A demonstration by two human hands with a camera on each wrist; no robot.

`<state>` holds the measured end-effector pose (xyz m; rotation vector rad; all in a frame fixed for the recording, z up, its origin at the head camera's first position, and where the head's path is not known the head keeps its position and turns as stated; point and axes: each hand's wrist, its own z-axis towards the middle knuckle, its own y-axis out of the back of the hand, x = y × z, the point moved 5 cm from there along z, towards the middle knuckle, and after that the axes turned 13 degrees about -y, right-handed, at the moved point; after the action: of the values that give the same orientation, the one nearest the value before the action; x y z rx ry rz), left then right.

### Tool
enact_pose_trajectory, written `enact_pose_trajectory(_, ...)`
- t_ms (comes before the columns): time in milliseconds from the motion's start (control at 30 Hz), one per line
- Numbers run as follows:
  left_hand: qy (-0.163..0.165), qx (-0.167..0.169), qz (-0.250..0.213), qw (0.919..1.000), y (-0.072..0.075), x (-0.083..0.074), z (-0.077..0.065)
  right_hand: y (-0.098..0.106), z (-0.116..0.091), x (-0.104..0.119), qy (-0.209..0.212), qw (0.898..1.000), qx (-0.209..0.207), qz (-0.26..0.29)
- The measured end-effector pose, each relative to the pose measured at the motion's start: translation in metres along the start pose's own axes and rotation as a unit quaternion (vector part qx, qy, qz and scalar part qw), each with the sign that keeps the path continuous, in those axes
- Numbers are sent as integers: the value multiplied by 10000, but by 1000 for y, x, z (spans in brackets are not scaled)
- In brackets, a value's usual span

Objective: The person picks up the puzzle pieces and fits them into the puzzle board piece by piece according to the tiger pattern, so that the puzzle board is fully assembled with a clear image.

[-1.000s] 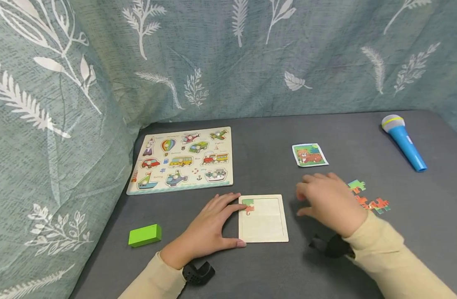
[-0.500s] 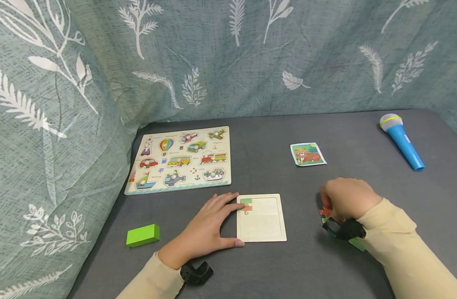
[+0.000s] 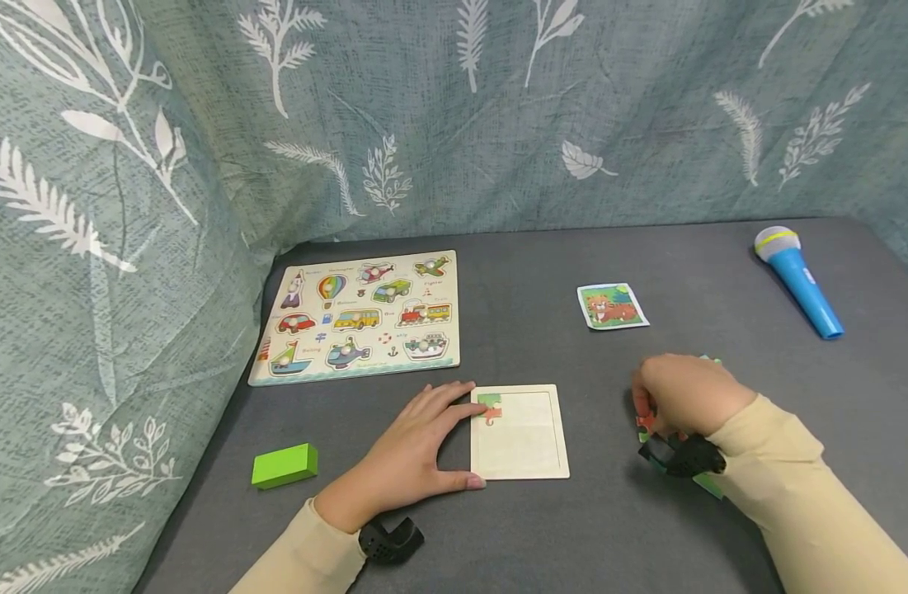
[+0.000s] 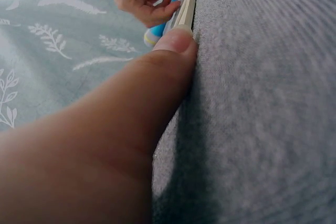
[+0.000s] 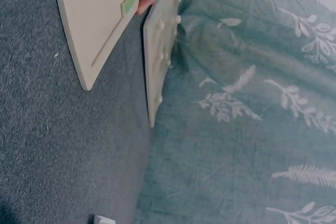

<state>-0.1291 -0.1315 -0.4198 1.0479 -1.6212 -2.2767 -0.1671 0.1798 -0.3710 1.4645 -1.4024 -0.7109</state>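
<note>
Tray [image 3: 524,450]: touched by unclenched L hand [image 3: 409,458]
Pcs [image 3: 645,425]: R of tray; prob. light, stiff, best edge-pinched
R hand [image 3: 687,400]: grip can't be told

The head view, widest and farthest off, looks forward and down from the near side of the wooden puzzle tray [image 3: 528,450]. Low left of the tray, the left wrist view, sideways, looks from close up past the left hand [image 3: 412,460] toward the curtain [image 3: 439,124]. The right wrist view, also sideways, faces from the tray's right toward the vehicle peg puzzle [image 3: 379,346]; all three share the tray
</note>
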Motion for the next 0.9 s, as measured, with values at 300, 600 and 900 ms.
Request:
enact_pose_trajectory(300,5,23,47,10000,-1,1,1,-3,3,5,759,9971,33,35)
enact_pose_trajectory(600,36,30,7,10000,-2,1,1,14,-3,23,1014,9752,-201,1958)
enact_pose_trajectory(900,59,27,33,10000,-2,1,1,7,3,54,1044,9300,-501,3489)
